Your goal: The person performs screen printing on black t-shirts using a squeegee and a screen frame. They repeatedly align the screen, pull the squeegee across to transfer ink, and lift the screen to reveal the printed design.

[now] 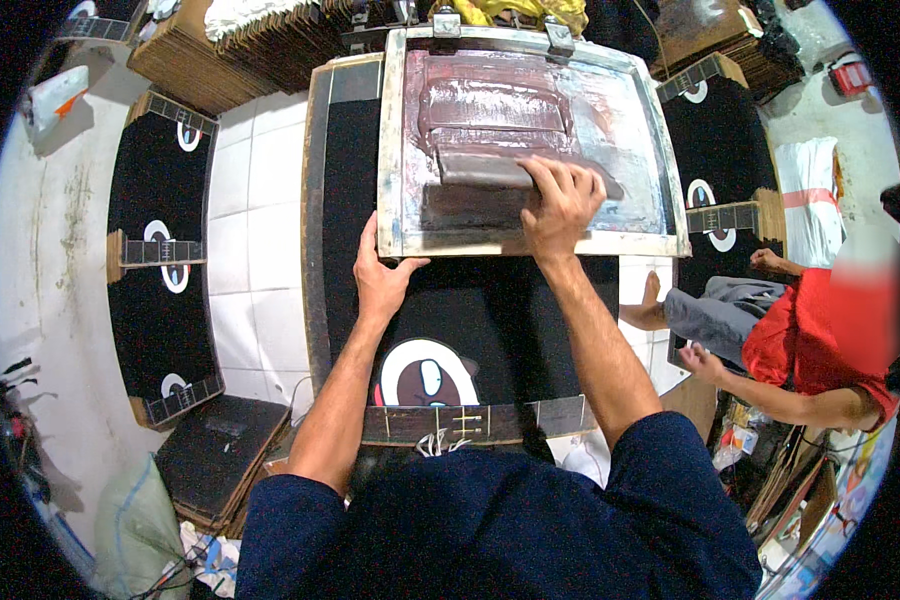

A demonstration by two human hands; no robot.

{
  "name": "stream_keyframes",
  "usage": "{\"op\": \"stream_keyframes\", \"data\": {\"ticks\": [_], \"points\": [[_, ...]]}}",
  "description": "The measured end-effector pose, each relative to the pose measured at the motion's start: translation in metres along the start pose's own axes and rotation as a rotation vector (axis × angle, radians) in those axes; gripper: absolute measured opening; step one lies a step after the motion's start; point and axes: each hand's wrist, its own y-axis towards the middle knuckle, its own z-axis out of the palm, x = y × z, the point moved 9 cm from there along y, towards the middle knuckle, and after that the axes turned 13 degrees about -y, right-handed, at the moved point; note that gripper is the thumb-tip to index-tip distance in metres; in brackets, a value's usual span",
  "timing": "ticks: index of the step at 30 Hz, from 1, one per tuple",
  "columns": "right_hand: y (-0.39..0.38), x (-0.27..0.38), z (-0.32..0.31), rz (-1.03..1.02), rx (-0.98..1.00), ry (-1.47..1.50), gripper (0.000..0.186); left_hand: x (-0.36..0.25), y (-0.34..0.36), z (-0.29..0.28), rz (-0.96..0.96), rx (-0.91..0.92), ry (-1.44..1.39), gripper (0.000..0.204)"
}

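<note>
My right hand (560,205) grips a long dark squeegee (480,168) lying across the ink-smeared screen (500,105), over its lower half. The screen sits in a pale frame (670,190), held at the top by metal clamps (558,38). My left hand (380,270) holds the frame's lower left corner, thumb along the bottom edge. Beneath is a black printing board (340,250), showing a white, brown and blue round print (425,373) near my end.
Black boards with round prints (145,180) line the left; more (710,140) stand at the right. A co-worker in red (800,340) sits at the right, hands near the right board. Stacked brown boards (185,55) are at the back. White tiles (255,190) show between boards.
</note>
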Motion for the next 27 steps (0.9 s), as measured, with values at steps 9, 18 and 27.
{"op": "stream_keyframes", "data": {"ticks": [9, 18, 27], "points": [[0.145, 0.033, -0.132, -0.184, -0.509, -0.064, 0.043, -0.167, 0.062, -0.031, 0.416, 0.162, -0.483, 0.099], [0.291, 0.033, -0.16, -0.159, -0.405, -0.152, 0.045, 0.24, -0.043, -0.306, -0.375, -0.387, 0.497, 0.046], [0.352, 0.003, -0.137, 0.032, -0.212, -0.181, 0.052, 0.403, -0.312, -0.314, -0.724, -0.492, 0.022, 0.034]]}}
